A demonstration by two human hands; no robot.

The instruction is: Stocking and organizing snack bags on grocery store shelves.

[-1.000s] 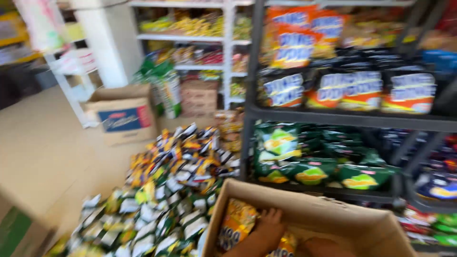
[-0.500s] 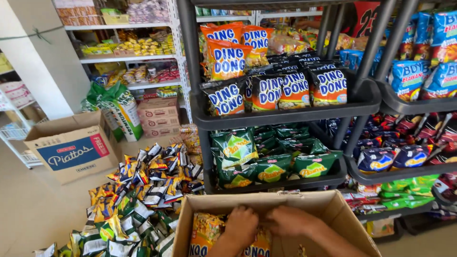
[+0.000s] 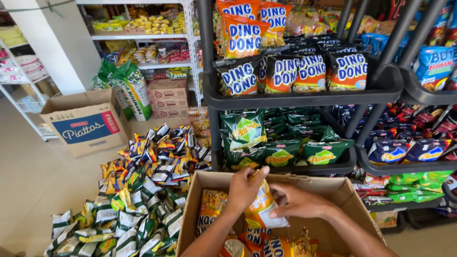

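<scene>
Both hands work inside an open cardboard box [image 3: 333, 190] at bottom centre. Left hand [image 3: 245, 188]: fingers curled shut on the top edge of an orange-and-white snack bag [image 3: 262, 209], lifted partly above the box contents. Right hand [image 3: 297, 202]: fingers bent, pressing the same bag's side (full grip or mere contact: cannot tell). More orange bags [image 3: 266, 245] lie in the box. Floor pile of snack packets [image 3: 138, 190] sits just left of the box; black display rack [image 3: 304, 97] stands behind, w/ green bags [image 3: 281, 143] on its lower shelf.
</scene>
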